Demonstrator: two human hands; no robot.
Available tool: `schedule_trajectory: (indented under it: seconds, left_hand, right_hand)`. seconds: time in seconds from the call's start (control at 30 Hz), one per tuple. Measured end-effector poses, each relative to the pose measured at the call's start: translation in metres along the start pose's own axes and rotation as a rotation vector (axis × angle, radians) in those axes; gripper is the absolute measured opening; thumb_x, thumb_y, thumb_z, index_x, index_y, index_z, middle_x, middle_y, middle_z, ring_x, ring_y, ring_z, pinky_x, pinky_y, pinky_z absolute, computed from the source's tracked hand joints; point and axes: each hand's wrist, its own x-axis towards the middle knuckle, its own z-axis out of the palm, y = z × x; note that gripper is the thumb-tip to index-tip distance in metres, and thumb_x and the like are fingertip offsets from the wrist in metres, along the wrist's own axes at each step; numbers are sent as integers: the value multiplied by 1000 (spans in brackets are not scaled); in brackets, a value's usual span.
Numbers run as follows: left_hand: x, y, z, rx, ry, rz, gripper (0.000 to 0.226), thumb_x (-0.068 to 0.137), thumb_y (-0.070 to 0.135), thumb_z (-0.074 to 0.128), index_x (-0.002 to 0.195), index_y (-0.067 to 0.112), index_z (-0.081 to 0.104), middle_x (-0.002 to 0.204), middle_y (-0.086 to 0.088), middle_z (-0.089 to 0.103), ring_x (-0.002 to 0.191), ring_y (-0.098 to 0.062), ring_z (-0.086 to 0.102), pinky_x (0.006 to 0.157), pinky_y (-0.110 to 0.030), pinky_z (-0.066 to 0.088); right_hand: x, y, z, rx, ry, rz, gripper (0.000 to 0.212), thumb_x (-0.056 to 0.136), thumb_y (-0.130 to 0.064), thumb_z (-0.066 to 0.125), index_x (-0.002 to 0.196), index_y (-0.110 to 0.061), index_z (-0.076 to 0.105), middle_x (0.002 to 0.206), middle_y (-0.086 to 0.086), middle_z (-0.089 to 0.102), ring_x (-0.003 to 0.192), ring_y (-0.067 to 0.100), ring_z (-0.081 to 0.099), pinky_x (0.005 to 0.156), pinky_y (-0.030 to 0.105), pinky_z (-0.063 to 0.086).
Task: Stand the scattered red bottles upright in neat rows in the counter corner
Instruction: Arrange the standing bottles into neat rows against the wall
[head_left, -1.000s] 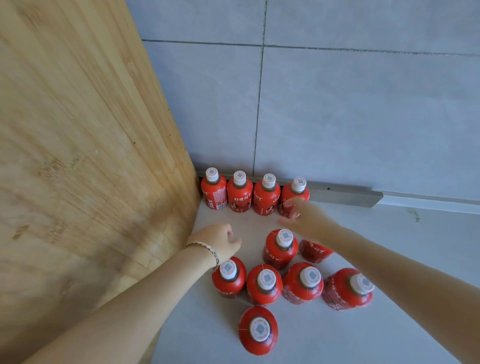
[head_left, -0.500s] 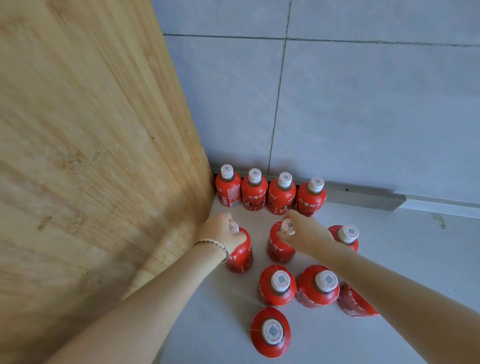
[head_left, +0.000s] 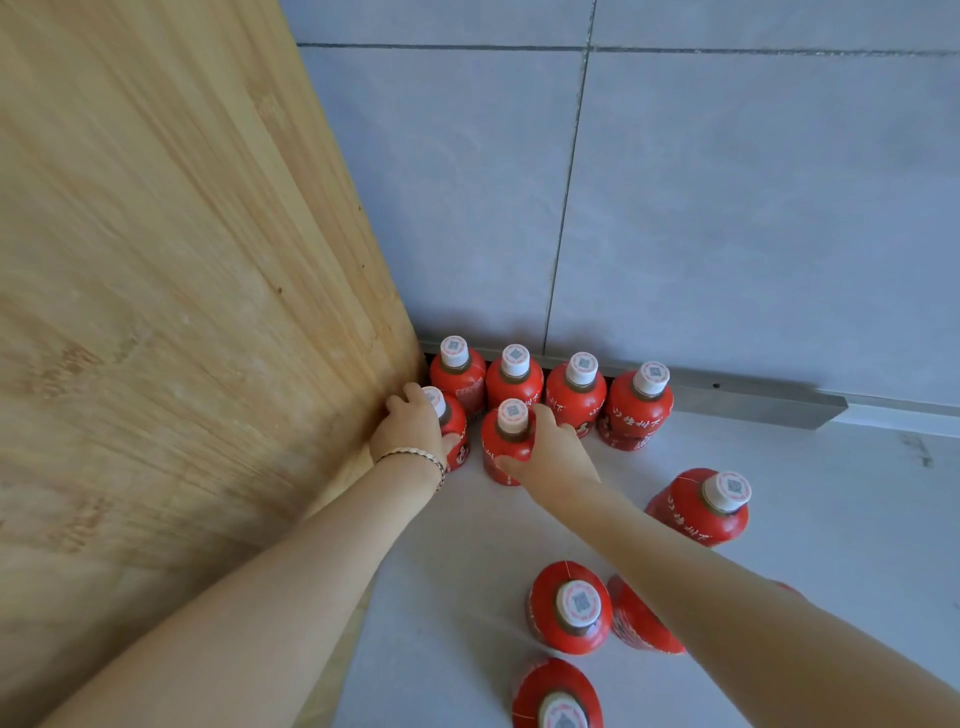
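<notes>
1. Your left hand (head_left: 410, 431) wraps a small red plastic bottle with a white cap (head_left: 451, 423) against the wooden side panel (head_left: 182, 312) in the worktop's back-left corner.
2. Your right hand (head_left: 553, 452) grips a second bottle (head_left: 506, 441) beside it, fronting the back row (head_left: 574, 389).
3. These look light and slick; hold the shoulders, below the caps.
4. Four loose bottles (head_left: 698, 506) wait nearer the front edge.

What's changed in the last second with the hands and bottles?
Both hands took a bottle each and carried it back toward the corner: the left hand now grips one beside the wooden panel, the right hand one next to it, starting a second row. The back row of four stayed put.
</notes>
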Motion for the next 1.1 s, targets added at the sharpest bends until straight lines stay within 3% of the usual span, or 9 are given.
schedule_trajectory:
  seconds: [0.13, 0.27, 0.47, 0.67, 0.83, 0.9, 0.97, 1.03, 1.1]
  left_hand:
    - [4, -3, 5, -161, -24, -7, 59, 85, 17, 67, 131, 2, 33, 129, -19, 51, 116, -34, 57, 91, -37, 47]
    - [7, -9, 3, -265, -19, 14, 59, 79, 21, 73, 125, 4, 40, 126, -19, 56, 116, -35, 57, 93, -40, 46]
    - [1, -16, 6, -408, 74, 101, 38, 85, 27, 66, 111, 3, 52, 111, -17, 66, 105, -37, 60, 85, -40, 48]
    - [2, -14, 5, -481, 52, 111, 27, 85, 22, 65, 99, 7, 48, 110, -17, 67, 103, -37, 61, 84, -37, 47]
    - [-11, 0, 1, -195, 65, 74, 56, 86, 23, 60, 134, 9, 35, 129, -18, 52, 114, -38, 55, 88, -42, 47]
    - [-25, 14, 1, -65, 236, 241, 67, 74, 12, 68, 135, 8, 41, 130, -19, 49, 112, -39, 54, 90, -43, 47]
    - [-49, 30, 0, -63, 336, 479, 60, 68, 13, 72, 124, 6, 54, 123, -19, 55, 105, -40, 59, 87, -43, 50]
    - [-81, 45, -4, -87, 116, 577, 41, 84, 27, 60, 122, 13, 53, 121, -9, 57, 107, -32, 59, 86, -38, 49]
    - [-107, 55, -2, 14, -139, 570, 38, 91, 43, 47, 119, 18, 52, 120, -3, 60, 110, -25, 59, 87, -35, 47]
  right_hand:
    - [1, 0, 12, 145, 20, -9, 70, 82, -22, 71, 139, -18, 32, 134, 9, 56, 122, 29, 55, 101, 42, 47]
    - [0, -5, 23, 269, 40, -33, 72, 82, -16, 71, 142, -17, 29, 133, 10, 56, 123, 28, 54, 102, 39, 44]
    - [1, 6, 12, 210, 15, -40, 77, 81, -22, 72, 144, -19, 28, 138, 7, 52, 128, 26, 49, 106, 38, 42]
    - [-2, 6, 13, 252, 47, -28, 77, 80, -19, 74, 143, -19, 30, 138, 8, 50, 129, 25, 48, 106, 37, 41]
    - [-16, 12, -15, 176, -74, 28, 68, 80, -18, 72, 138, -14, 37, 121, 10, 63, 109, 23, 61, 93, 34, 50]
    - [-32, 23, -40, -6, -48, -49, 47, 86, -18, 64, 131, -17, 49, 115, 7, 65, 97, 21, 63, 85, 33, 53]
    - [-51, 37, -73, -214, 126, -113, 37, 90, -22, 56, 126, -21, 54, 120, 5, 59, 101, 25, 62, 84, 34, 51]
    - [-65, 56, -105, -410, 273, -64, 41, 91, -33, 52, 132, -27, 47, 126, 5, 50, 104, 30, 61, 82, 34, 49]
    - [-73, 77, -125, -536, 221, 97, 50, 91, -47, 48, 138, -32, 37, 131, 7, 46, 106, 30, 61, 83, 34, 49]
